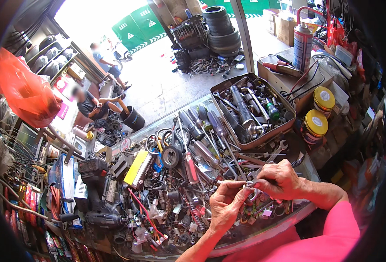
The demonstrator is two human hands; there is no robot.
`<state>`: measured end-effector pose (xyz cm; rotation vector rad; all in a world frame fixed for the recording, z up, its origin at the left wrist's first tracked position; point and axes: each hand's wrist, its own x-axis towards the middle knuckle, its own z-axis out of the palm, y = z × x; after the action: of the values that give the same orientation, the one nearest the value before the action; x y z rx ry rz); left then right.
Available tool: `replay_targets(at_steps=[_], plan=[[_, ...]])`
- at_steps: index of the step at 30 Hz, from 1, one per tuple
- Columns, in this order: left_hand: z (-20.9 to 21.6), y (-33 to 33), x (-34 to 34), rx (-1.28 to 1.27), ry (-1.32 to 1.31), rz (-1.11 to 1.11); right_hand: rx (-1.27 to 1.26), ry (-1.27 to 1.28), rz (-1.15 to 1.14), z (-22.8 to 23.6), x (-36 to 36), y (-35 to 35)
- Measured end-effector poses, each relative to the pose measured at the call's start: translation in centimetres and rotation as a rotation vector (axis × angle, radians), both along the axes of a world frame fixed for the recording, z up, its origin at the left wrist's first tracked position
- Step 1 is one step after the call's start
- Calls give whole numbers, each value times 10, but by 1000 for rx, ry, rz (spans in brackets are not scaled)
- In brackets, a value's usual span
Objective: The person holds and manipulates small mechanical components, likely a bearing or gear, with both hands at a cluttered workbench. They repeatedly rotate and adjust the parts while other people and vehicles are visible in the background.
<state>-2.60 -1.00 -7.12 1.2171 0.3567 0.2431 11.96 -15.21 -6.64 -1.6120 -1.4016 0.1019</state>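
My left hand [226, 204] and my right hand [281, 180] meet over the near right part of a cluttered workbench. Thumb and fingers of both are pinched on one small, thin metal part [250, 185]; too little of it shows to tell its kind. Below them lie loose nuts, rings and small fittings. Screwdrivers, one with a red handle [191, 168], lie just beyond my left hand. Past my right hand rests an open-ended wrench [280, 147]. A metal tray [263, 140] full of sockets and wrenches stands farther off.
A cordless drill [97, 192], a yellow box [137, 167] and a tape roll [172, 157] crowd the bench's left. Yellow-lidded jars [316, 123] and a spray can [302, 47] stand at right. Stacked tyres [221, 31], a black bucket [132, 118] and two people are beyond.
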Motion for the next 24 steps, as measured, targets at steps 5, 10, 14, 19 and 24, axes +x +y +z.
replay_targets(at_steps=[5, 10, 14, 19, 24], plan=[[-5, 1, 0, -25, -12, 61, 34, 69, -1, 10, -8, 1], [-2, 2, 3, -53, -31, 43, 15, -26, -6, 7, -4, 3], [0, -1, 2, -28, -32, 33, -5, 0, 0, 6, -3, 1], [0, 1, 1, -36, -2, 42, -51, 109, -36, 24, -10, 1], [0, 3, 3, -24, 16, 45, 50, -16, -10, 4, -6, 4]])
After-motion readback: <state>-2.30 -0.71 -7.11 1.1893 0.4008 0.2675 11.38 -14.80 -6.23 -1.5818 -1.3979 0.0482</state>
